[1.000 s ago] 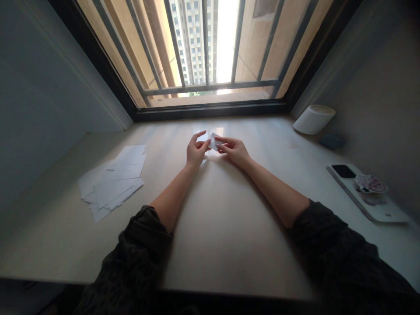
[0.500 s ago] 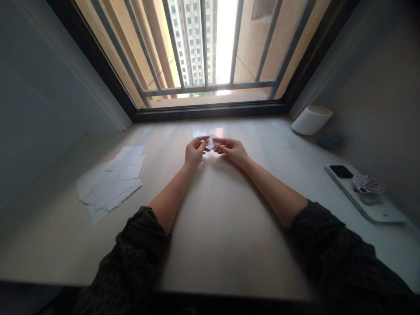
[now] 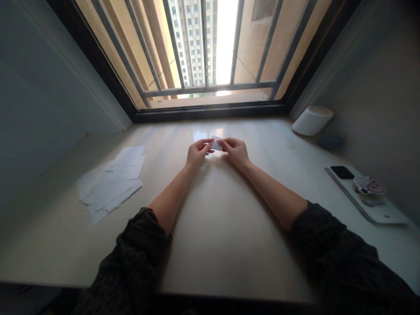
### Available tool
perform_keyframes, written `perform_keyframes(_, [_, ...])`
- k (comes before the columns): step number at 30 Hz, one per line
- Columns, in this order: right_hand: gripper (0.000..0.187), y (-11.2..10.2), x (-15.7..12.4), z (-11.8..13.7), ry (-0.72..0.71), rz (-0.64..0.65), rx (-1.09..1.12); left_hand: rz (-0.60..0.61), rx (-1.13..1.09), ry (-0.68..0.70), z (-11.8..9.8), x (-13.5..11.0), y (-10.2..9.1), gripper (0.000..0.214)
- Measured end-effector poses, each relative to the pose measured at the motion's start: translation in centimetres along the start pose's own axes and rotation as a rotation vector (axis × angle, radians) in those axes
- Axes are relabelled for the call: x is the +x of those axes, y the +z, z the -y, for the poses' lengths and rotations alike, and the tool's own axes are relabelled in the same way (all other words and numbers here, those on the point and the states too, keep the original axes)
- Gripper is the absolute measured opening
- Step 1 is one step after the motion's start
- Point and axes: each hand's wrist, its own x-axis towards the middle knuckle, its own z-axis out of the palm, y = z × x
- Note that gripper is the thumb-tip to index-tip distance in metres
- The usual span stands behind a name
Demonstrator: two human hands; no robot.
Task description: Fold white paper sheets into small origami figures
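A small white piece of paper (image 3: 216, 144) is held up between my two hands, over the far part of the pale sill. My left hand (image 3: 198, 152) pinches its left side between thumb and fingers. On the right side, my right hand (image 3: 235, 150) grips it with thumb and forefinger. The paper looks folded, but its exact shape is too small to make out. Parts of it are hidden by my fingertips.
Several loose white paper sheets (image 3: 113, 186) lie overlapping on the left of the sill (image 3: 226, 245). At the right are a phone (image 3: 364, 199) with a sticker-like grip, a white cylinder (image 3: 312, 120) and a dark rounded object (image 3: 330, 141). A barred window (image 3: 210, 113) stands behind.
My hands have shifted slightly and the fingers of my right hand have moved on the paper. More of the paper's face shows between them now.
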Motion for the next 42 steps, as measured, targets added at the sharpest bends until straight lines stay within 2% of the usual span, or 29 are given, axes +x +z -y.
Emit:
perform_keyframes(6, [0.044, 0.06, -0.06, 0.51, 0.009, -0.026, 0.053, 0.015, -0.010, -0.018, -0.33, -0.13, 0.13, 0.045])
perform_keyframes(11, [0.041, 0.10, -0.04, 0.60, -0.002, -0.020, 0.116, -0.001, -0.047, 0.059, -0.13, -0.08, 0.22, 0.053])
perform_keyframes(15, [0.041, 0.09, 0.10, 0.38, -0.008, 0.006, 0.106, -0.050, -0.061, 0.098, 0.27, 0.04, 0.25, 0.051])
perform_keyframes(25, [0.039, -0.07, 0.10, 0.40, 0.007, -0.040, 0.098, -0.096, -0.103, 0.103, 0.35, -0.32, 0.81, 0.049])
perform_keyframes(29, [0.043, 0.07, 0.14, 0.75, 0.051, -0.072, 0.164, -0.131, -0.106, 0.128, 0.42, -0.22, 0.76, 0.048])
perform_keyframes(32, [0.045, 0.09, 0.12, 0.98, 0.068, -0.038, 0.201, -0.142, -0.087, 0.155, 0.56, -0.09, 0.62, 0.045])
perform_keyframes(42, [0.044, 0.03, 0.20, 0.59, 0.084, -0.012, 0.217, -0.126, -0.174, 0.067, -0.05, -0.10, 0.50, 0.048])
